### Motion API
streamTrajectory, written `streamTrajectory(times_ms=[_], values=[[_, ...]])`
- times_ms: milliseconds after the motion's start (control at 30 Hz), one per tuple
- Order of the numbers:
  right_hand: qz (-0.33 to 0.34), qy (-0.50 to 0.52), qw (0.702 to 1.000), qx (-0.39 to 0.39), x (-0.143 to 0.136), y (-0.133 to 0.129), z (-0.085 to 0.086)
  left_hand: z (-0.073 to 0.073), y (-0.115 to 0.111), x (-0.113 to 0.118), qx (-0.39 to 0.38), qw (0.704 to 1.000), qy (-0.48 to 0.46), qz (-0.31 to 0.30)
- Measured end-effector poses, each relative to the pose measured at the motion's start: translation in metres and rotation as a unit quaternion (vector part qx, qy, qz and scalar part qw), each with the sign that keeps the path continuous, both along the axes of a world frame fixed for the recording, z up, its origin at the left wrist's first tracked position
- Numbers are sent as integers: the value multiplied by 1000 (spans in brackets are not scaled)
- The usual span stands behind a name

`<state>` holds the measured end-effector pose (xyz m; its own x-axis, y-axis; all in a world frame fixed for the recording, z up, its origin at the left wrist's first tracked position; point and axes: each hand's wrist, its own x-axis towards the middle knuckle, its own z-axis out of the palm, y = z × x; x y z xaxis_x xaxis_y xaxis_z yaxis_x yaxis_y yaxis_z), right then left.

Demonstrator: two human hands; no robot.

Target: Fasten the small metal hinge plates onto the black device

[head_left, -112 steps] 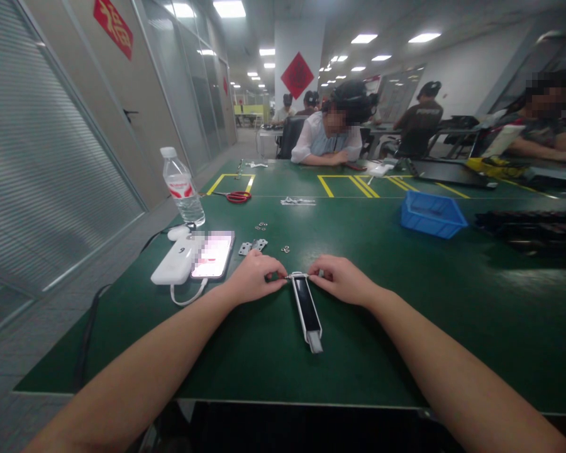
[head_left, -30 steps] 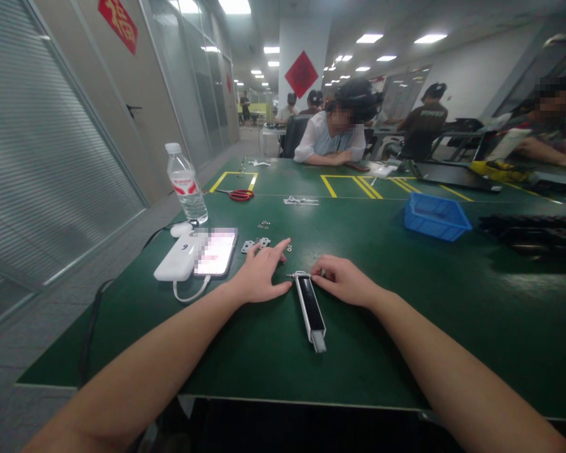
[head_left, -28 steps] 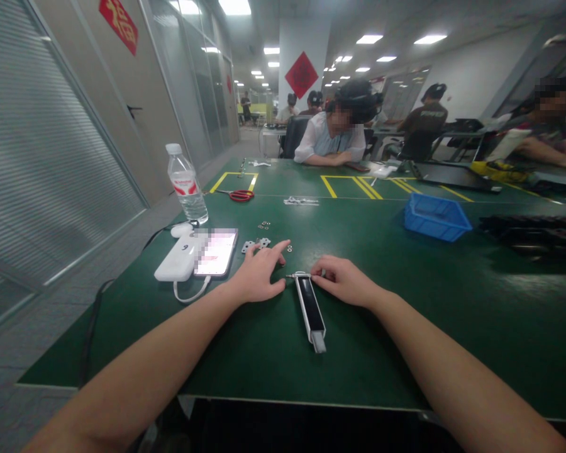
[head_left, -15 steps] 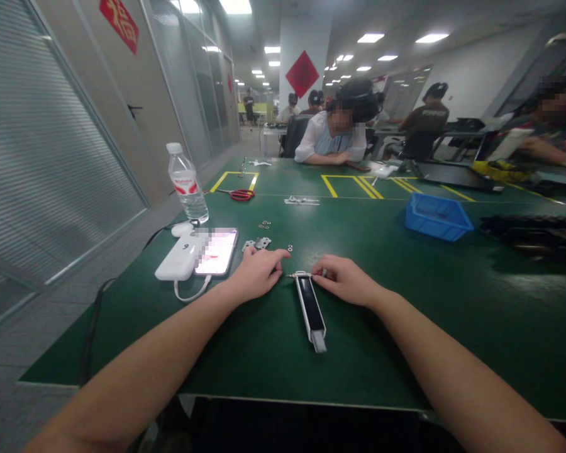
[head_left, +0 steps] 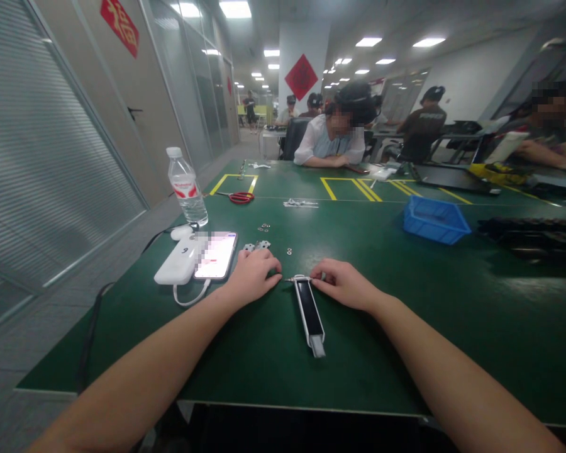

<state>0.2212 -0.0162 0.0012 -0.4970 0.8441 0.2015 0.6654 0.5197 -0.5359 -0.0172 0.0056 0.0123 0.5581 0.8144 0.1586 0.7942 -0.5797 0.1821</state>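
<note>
On the green table lies a long white-framed device [head_left: 310,308] with a dark face and a grey end piece. A thin metal rod [head_left: 288,280] sticks out to the left of its far end. My left hand [head_left: 256,274] has its thumb and index finger closed at the rod's left tip. My right hand [head_left: 342,283] pinches at the right side of the device's far end; what lies between its fingertips is too small to name. Metal plates [head_left: 263,245] lie just beyond my left hand, and small rings [head_left: 289,251] lie beyond the device.
At left are a phone [head_left: 216,255], a white power bank [head_left: 174,259] with cable, and a water bottle [head_left: 187,189]. Red scissors [head_left: 241,197] and thin white parts [head_left: 300,203] lie farther off. A blue bin [head_left: 436,219] stands right. A person [head_left: 332,135] leans on the far edge.
My left index finger has come down and closed with the thumb at the rod's tip. My right hand has stayed at the device's far end.
</note>
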Motion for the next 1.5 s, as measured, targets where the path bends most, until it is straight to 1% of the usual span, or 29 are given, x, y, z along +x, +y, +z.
streamTrajectory(times_ms=[200, 400, 467, 600, 700, 867, 933, 1033, 1133, 1200, 1367, 1500], values=[[-2, -2, 1000, -9, -1, -1, 2, 0, 0, 0, -4, 1000, 6, -1], [-4, 13, 1000, -13, -1, 0, -2, 1, 0, 1, -57, 998, 10, 5], [-3, 18, 1000, -9, -2, 0, -2, 1, 0, 1, -64, 998, 3, 10], [-9, 38, 999, 7, -2, -1, 0, 1, -1, 1, -57, 998, -5, 10], [-15, 50, 999, 8, -2, -2, 2, 4, -2, 3, -52, 999, 0, 5], [-6, 45, 998, 32, -3, -5, 4, 7, -3, 3, -38, 999, -5, -9], [-1, 42, 998, 46, -4, -6, 4, 6, -3, 3, -27, 999, -36, -11], [3, 45, 996, 77, -7, -8, 5, 4, -4, 4, -29, 991, -133, -6], [2, 68, 991, 117, -12, -11, 6, 3, -6, 8, -58, 969, -241, -11], [4, 83, 987, 137, -15, -14, 7, 3, -9, 11, -81, 954, -289, -17], [2, 66, 986, 151, -22, -17, 6, 5, -16, 17, -136, 929, -342, -36], [-6, 30, 989, 146, -24, -17, 4, 4, -18, 20, -161, 917, -365, -19]])
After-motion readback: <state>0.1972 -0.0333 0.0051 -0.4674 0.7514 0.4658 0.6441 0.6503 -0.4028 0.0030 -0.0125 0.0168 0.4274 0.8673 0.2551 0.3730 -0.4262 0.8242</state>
